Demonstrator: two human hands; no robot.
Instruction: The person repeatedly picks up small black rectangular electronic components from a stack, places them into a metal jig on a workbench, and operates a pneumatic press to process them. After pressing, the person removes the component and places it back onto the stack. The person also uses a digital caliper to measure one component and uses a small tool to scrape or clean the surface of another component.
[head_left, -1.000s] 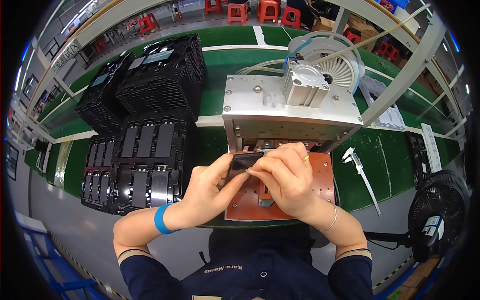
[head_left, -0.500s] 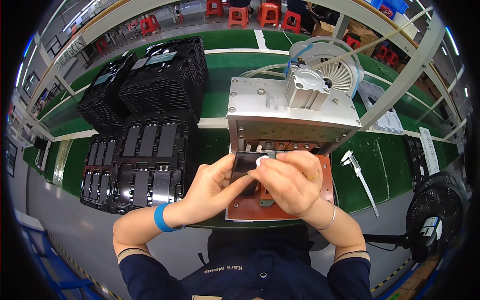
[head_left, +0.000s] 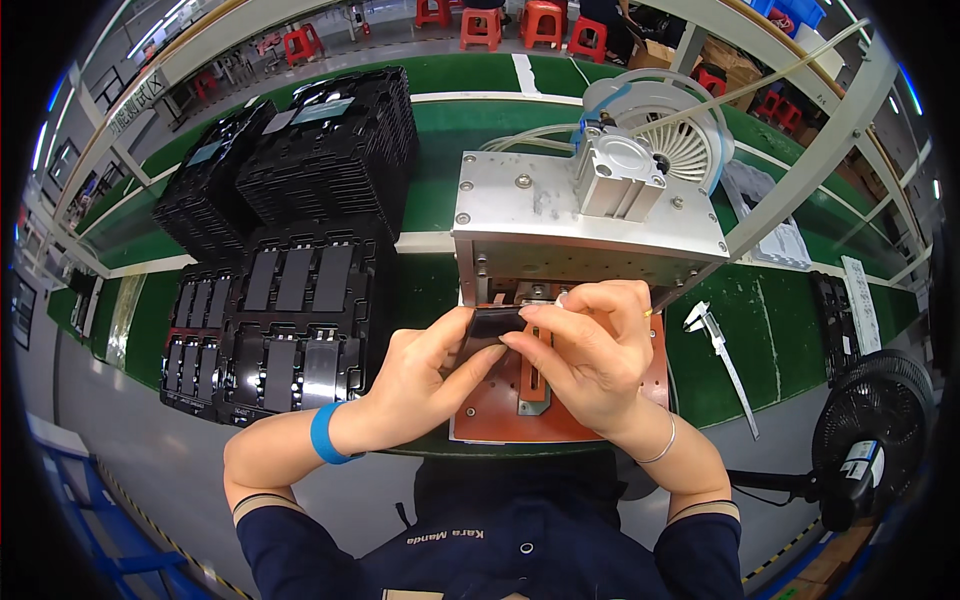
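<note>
Between my hands is a thin, dark, glossy display panel (head_left: pixel 490 328), tilted above the base of a metal press fixture (head_left: pixel 590 232). My left hand (head_left: pixel 420 368), with a blue wristband, pinches its left side between thumb and fingers. The thumb and forefinger of my right hand (head_left: pixel 598 350) close on the panel's right end. A small white piece (head_left: pixel 559 301) shows at the right hand's fingers; how it is held is hard to see. Below lies the fixture's orange base plate (head_left: pixel 482 418), carrying an orange slotted block (head_left: pixel 533 372).
Black trays (head_left: pixel 290 365) with several dark panels lie at the left, with tall tray stacks (head_left: pixel 330 150) behind. A caliper (head_left: pixel 722 360) lies right of the fixture. A black fan (head_left: pixel 868 430) stands at the right edge. A slanting frame post (head_left: pixel 810 190) rises beside the fixture.
The panel has tipped and now looks flatter, more edge-on. My right thumb and forefinger have spread and come onto its right end. The white piece has shifted to the right, away from the panel's face.
</note>
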